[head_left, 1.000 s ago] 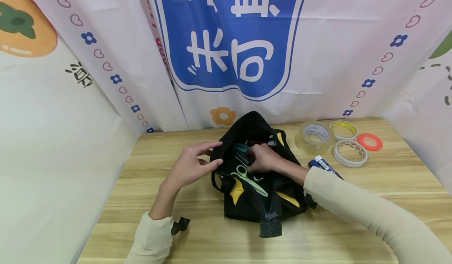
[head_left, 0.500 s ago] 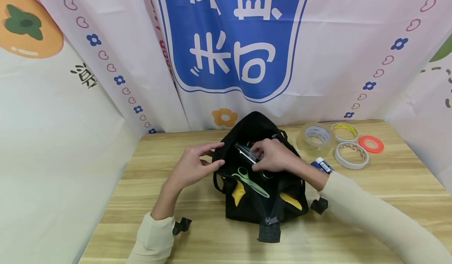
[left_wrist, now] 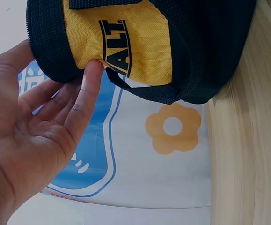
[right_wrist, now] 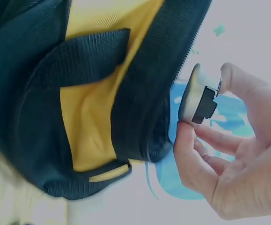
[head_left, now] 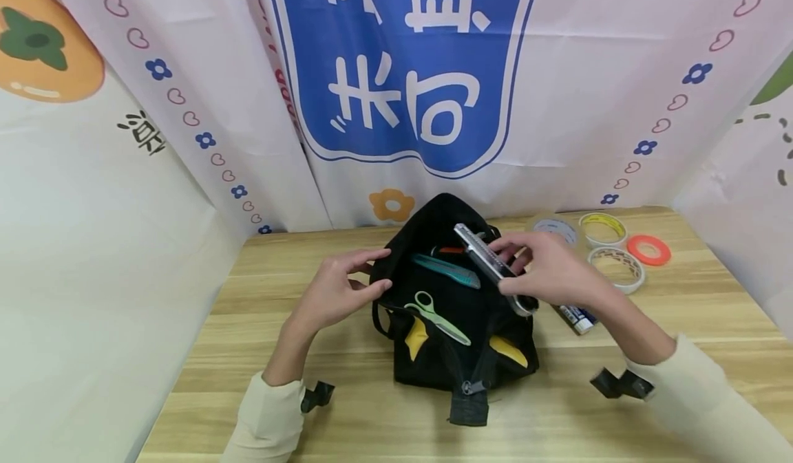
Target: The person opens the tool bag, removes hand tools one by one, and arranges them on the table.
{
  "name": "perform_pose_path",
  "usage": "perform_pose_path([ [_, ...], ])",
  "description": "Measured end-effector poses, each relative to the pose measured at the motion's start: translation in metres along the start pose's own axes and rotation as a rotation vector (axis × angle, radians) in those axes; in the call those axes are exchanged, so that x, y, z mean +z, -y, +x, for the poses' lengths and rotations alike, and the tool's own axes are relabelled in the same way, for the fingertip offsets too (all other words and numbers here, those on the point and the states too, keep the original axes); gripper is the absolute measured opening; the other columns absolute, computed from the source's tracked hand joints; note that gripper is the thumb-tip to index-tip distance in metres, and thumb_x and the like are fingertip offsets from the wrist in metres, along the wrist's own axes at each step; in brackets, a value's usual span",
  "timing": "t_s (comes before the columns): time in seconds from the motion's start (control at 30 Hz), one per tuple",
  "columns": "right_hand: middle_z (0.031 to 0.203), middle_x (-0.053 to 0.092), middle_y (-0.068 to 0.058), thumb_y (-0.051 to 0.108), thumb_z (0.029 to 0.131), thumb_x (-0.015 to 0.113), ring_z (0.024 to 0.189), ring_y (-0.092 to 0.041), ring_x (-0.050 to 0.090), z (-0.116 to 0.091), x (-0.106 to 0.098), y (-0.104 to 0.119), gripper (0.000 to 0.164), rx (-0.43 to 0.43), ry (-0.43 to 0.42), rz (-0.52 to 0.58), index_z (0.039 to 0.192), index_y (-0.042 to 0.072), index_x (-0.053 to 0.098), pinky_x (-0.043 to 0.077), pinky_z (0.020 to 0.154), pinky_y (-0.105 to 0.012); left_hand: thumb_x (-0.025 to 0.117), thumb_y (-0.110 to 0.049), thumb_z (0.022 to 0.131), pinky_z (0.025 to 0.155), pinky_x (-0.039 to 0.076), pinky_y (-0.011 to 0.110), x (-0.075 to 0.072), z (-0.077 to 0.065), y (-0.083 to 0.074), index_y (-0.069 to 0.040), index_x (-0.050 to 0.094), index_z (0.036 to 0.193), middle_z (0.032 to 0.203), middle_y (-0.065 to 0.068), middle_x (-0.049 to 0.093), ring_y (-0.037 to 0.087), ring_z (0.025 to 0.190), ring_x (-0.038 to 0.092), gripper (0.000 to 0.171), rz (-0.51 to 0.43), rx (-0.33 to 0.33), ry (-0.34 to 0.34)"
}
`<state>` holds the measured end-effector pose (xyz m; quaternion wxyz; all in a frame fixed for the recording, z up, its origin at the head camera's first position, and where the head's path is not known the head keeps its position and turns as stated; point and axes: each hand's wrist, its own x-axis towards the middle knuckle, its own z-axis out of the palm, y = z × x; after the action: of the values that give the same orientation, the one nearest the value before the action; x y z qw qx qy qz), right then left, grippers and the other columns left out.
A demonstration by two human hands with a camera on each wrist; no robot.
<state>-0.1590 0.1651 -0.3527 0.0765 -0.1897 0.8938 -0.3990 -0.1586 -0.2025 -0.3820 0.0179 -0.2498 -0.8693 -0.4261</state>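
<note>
A black and yellow tool bag (head_left: 427, 367) stands on the table with its zipped mouth spread wide. My left hand (head_left: 343, 287) pinches the left rim of the bag; in the left wrist view, one fingertip presses the yellow side panel. Over the right part of the opening, my right hand (head_left: 548, 270) holds a silver and black stapler (head_left: 486, 253) between thumb and fingers, its far end tilted up. Inside the bag lie green-handled scissors (head_left: 436, 317) and a teal utility knife (head_left: 446, 270). Behind the knife, a red item (head_left: 447, 250) is partly covered.
Right of the bag lie a clear tape roll (head_left: 554, 225), a yellow-cored roll (head_left: 602, 229), a white roll (head_left: 630, 284) and a red roll (head_left: 649, 250). A blue and white glue stick (head_left: 577, 318) lies beside them. A printed cloth (head_left: 576, 126) hangs behind the table.
My right hand has lifted the stapler out of the bag's inside and moved right and toward me. The teal knife now shows fully. My left hand has stayed at the rim.
</note>
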Motion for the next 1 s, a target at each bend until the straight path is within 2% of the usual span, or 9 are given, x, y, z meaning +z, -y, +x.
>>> perform_pose_path([
  [0.2, 0.119, 0.071, -0.015, 0.006, 0.084, 0.081, 0.097, -0.025, 0.069, -0.024, -0.018, -0.022, 0.052, 0.036, -0.07, 0.002, 0.135, 0.007, 0.071, 0.062, 0.071, -0.028, 0.081, -0.014, 0.097, 0.077, 0.066, 0.024, 0.001, 0.001, 0.0, -0.009, 0.07, 0.143, 0.139, 0.013, 0.073, 0.027, 0.109, 0.074, 0.047, -0.002, -0.006, -0.002],
  [0.33, 0.12, 0.071, -0.015, 0.011, 0.085, 0.083, 0.099, -0.024, 0.068, -0.037, -0.025, -0.039, 0.053, 0.086, -0.106, -0.028, 0.136, 0.008, 0.071, 0.059, 0.068, -0.027, 0.081, -0.015, 0.097, 0.078, 0.067, 0.025, 0.001, 0.001, 0.0, -0.009, 0.07, 0.143, 0.14, 0.013, 0.072, 0.027, 0.11, 0.074, 0.047, 0.003, -0.008, -0.003],
  [0.5, 0.12, 0.07, -0.016, 0.009, 0.085, 0.082, 0.094, -0.014, 0.067, -0.052, -0.032, -0.062, 0.054, 0.119, -0.144, -0.034, 0.137, 0.006, 0.07, 0.059, 0.066, -0.027, 0.081, -0.016, 0.098, 0.078, 0.067, 0.025, 0.001, 0.001, 0.0, -0.01, 0.07, 0.143, 0.14, 0.013, 0.072, 0.027, 0.111, 0.074, 0.047, 0.009, -0.006, -0.004],
  [0.8, 0.123, 0.071, -0.021, 0.013, 0.087, 0.084, 0.089, 0.003, 0.064, -0.078, -0.039, -0.104, 0.059, 0.204, -0.164, -0.071, 0.142, -0.001, 0.065, 0.059, 0.068, -0.024, 0.081, -0.016, 0.098, 0.077, 0.066, 0.023, 0.001, 0.001, 0.001, -0.01, 0.07, 0.143, 0.14, 0.012, 0.073, 0.026, 0.11, 0.073, 0.047, 0.012, -0.003, -0.001],
  [1.0, 0.122, 0.072, -0.023, 0.016, 0.089, 0.085, 0.086, 0.005, 0.064, -0.092, -0.038, -0.124, 0.059, 0.253, -0.149, -0.095, 0.14, -0.005, 0.064, 0.061, 0.068, -0.023, 0.081, -0.017, 0.098, 0.077, 0.066, 0.022, 0.001, 0.001, 0.002, -0.01, 0.07, 0.143, 0.139, 0.012, 0.073, 0.025, 0.11, 0.073, 0.047, 0.014, -0.002, -0.004],
])
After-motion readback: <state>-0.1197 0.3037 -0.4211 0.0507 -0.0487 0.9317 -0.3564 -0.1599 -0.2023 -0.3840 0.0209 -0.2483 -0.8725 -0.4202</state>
